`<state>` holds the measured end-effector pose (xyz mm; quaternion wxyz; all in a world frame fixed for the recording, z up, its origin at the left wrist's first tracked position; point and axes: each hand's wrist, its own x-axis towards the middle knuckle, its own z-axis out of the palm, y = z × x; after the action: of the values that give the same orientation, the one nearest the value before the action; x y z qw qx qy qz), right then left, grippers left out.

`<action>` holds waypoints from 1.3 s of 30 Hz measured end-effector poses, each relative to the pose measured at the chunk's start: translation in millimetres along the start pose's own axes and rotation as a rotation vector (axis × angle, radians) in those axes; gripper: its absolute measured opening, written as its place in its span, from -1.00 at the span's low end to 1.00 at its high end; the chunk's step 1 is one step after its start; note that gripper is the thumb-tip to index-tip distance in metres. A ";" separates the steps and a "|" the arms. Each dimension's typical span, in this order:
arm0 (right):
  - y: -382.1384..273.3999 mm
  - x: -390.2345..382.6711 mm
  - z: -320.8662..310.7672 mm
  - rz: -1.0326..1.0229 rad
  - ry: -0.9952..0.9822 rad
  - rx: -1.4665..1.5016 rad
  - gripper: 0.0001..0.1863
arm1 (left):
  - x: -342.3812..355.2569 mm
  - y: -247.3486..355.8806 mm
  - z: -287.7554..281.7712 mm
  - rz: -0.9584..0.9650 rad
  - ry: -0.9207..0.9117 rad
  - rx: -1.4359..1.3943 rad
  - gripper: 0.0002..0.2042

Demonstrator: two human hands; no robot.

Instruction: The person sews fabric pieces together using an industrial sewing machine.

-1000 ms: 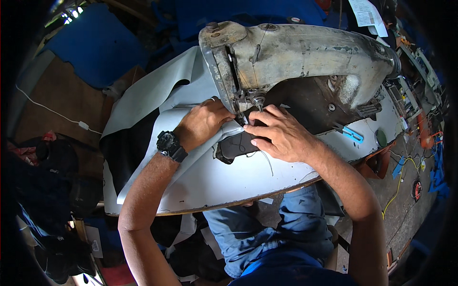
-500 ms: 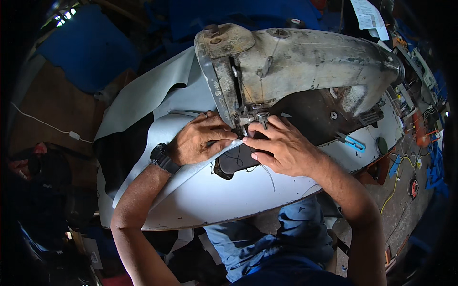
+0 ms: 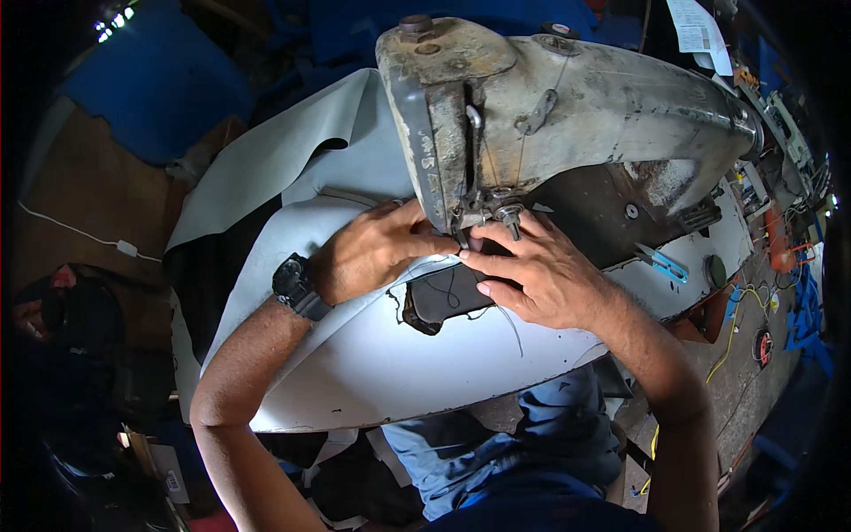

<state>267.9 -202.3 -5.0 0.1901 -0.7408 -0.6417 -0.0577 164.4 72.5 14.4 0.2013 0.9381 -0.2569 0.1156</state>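
An old, worn sewing machine stands over a white tabletop, its needle end just beyond my fingers. My left hand, with a black watch on the wrist, is closed on the near edge of a pale grey sheet that looks like vinyl or leathercloth. That edge runs under the presser foot area. From the other side, my right hand reaches in beside the needle, its fingers bent and tips drawn together. What they pinch is hidden. Loose dark thread trails below it, across a dark metal plate.
Blue-handled thread snips and a round dark green object lie on the right of the white tabletop. A white cable runs at the left. Tools and a yellow cord clutter the right side.
The view has shifted, so the machine head sits higher and more to the right in it. Both hands stay by the needle, with small finger shifts. The sheet is still in my left hand.
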 end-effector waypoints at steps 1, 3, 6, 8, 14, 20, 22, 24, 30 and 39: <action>0.0 0.8 0.4 -0.001 -0.019 -0.002 -0.58 | -1.4 0.1 1.7 0.072 0.028 0.060 -0.64; 0.7 0.8 1.2 0.003 -0.036 -0.006 -0.58 | -6.4 -7.6 9.1 0.051 0.044 0.048 -0.59; -1.1 1.0 1.4 -0.010 -0.021 0.021 -0.59 | -11.5 -9.6 11.9 0.108 0.120 0.066 -0.62; 0.0 -0.9 2.9 -0.022 -0.002 0.007 -0.60 | -12.2 -7.8 15.5 -0.015 0.117 -0.075 -0.61; 3.6 1.4 5.2 -0.035 0.013 0.013 -0.59 | -16.5 -1.7 16.3 -0.095 0.128 -0.124 -0.73; 2.1 1.6 2.1 -0.049 0.015 -0.016 -0.60 | -15.1 11.1 16.2 -0.137 0.126 -0.048 -0.70; 2.5 1.2 2.2 -0.046 0.005 -0.018 -0.59 | -16.3 10.8 18.3 -0.136 0.136 -0.025 -0.70; 2.8 1.5 3.7 -0.038 -0.006 0.017 -0.59 | -17.1 11.4 19.5 -0.131 0.144 -0.002 -0.70; 4.8 0.5 4.9 -0.045 0.008 -0.006 -0.59 | -14.3 16.3 16.7 -0.184 0.127 -0.045 -0.71; 7.7 1.4 2.9 -0.024 -0.030 -0.006 -0.57 | -16.4 22.3 19.6 -0.215 0.151 -0.012 -0.65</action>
<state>275.3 -200.8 -8.8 0.1776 -0.7343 -0.6532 -0.0508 141.0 53.5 -1.2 0.2371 0.9476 -0.1397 0.1620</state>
